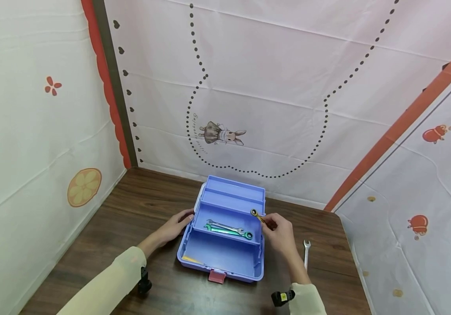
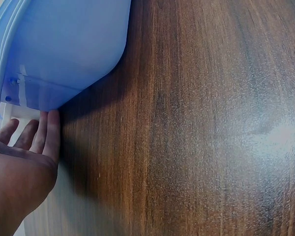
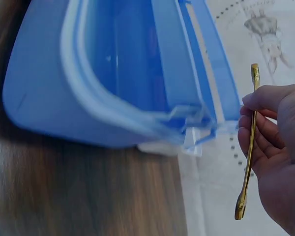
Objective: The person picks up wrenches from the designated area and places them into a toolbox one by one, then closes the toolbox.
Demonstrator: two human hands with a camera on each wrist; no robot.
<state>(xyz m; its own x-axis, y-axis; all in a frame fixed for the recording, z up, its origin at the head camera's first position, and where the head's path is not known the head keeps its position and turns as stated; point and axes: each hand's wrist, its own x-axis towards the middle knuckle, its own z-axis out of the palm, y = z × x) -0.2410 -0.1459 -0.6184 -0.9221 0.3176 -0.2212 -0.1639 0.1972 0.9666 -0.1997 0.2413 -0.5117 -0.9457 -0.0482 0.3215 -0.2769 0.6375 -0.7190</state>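
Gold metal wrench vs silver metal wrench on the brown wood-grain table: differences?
Support: the right hand holds the gold metal wrench; the silver metal wrench lies on the brown wood-grain table.
Far end, head view: gold wrench has a closed ring, silver wrench an open fork.
Both are long and slim.

Toolbox (image 1: pixel 225 250) on table (image 1: pixel 186 294) — wrenches (image 1: pixel 225 226) inside.

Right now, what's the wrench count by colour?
Silver wrenches: 2 (one in the tray, one on the table)
Green wrench: 1 (tray)
Gold wrench: 1 (right hand)
Total: 4

Not counted: yellow thing in the box bottom, too little shows to identify.
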